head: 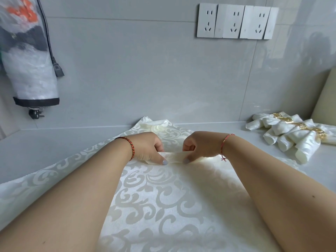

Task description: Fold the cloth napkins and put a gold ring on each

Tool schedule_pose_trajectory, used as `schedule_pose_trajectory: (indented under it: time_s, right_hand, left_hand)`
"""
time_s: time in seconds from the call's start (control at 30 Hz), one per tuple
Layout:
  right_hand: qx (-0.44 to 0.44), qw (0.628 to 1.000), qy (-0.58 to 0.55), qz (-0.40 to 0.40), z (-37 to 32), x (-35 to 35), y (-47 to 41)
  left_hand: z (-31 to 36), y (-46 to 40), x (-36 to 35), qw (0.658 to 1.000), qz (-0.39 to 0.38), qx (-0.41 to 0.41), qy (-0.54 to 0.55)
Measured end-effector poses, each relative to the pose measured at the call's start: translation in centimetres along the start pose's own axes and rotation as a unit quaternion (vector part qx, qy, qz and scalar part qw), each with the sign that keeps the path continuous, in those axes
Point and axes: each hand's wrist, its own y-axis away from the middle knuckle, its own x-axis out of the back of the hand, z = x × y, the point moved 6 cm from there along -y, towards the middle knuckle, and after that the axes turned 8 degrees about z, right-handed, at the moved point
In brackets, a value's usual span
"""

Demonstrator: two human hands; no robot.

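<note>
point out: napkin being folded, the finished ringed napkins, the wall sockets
napkin being folded [163,197], head view, on the flat patterned cloth between the forearms.
finished ringed napkins [298,135], head view, on a white roll in the pile at right.
wall sockets [233,21], head view, on the middle socket's faceplate.

No readable text, label, brand or number is showing anywhere; only a gold Greek-key pattern is running round the napkin rings [298,125] far right.
</note>
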Motion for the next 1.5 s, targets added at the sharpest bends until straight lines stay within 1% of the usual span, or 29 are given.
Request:
schedule_pose_trajectory:
  time_s: [0.07,0.13,0.2,0.27,0.37,0.47,0.57,0.67,0.77,0.83,0.93,1.0,1.13,1.33,1.43,1.5]
  right_hand:
    - [-0.001,1.0,0.005,0.0,-0.2,0.2,0.1]
    - [0.01,1.0,0.019,0.021,-0.7,0.5,0.1]
    - [0.022,0.998,0.045,0.047,-1.5,0.9,0.1]
    - [0.03,0.995,0.079,0.052,-2.3,1.0,0.3]
    - [0.044,0.989,0.142,0.021,-3.2,0.7,0.2]
    - [0.044,0.983,0.175,-0.019,-3.6,0.4,0.4]
    - [0.029,0.985,0.161,-0.05,-3.7,0.7,0.8]
    - [-0.009,0.992,0.105,-0.067,-3.0,1.3,1.0]
    - [-0.01,0.996,0.069,-0.058,-2.4,1.3,0.8]
    - [0.002,0.997,0.059,-0.046,-2.3,0.9,0.6]
    - [-0.008,0.997,0.057,-0.049,-1.4,0.4,0.5]
    - [-0.023,0.996,0.065,-0.062,-0.7,0.3,0.5]
    - [-0.021,0.99,0.104,-0.089,-0.5,0.1,0.5]
    - [-0.036,0.98,0.157,-0.119,-0.9,0.4,0.9]
    - [-0.035,0.983,0.15,-0.103,-1.7,0.6,1.6]
    - [-0.027,0.988,0.135,-0.071,-2.1,0.6,1.9]
  left_hand:
    - [0.2,0.1,0.0,1.0,-0.004,-0.005,-0.004]
    - [0.5,0.2,0.1,1.0,-0.004,-0.012,0.002]
    - [0.9,0.4,0.3,1.0,0.001,-0.024,-0.003]
    - [1.1,0.4,0.5,0.999,0.002,-0.038,-0.011]
    - [1.4,0.6,0.4,0.998,-0.021,-0.04,-0.045]
    - [2.0,0.8,0.3,0.994,-0.049,-0.034,-0.09]
    - [2.4,1.1,0.2,0.99,-0.081,-0.027,-0.115]
    - [2.5,1.5,0.7,0.989,-0.098,-0.014,-0.11]
    - [2.4,1.5,1.0,0.991,-0.105,-0.003,-0.087]
    - [2.2,1.2,0.8,0.993,-0.086,-0.004,-0.076]
    - [2.0,0.9,0.3,0.994,-0.066,-0.009,-0.09]
    - [1.9,1.1,0.3,0.991,-0.076,-0.004,-0.107]
    - [1.6,1.6,0.5,0.988,-0.109,0.012,-0.107]
    - [1.5,2.3,0.8,0.987,-0.097,0.026,-0.124]
    - [1.6,2.8,1.0,0.983,-0.104,0.037,-0.144]
    - [2.1,3.0,1.0,0.982,-0.099,0.034,-0.155]
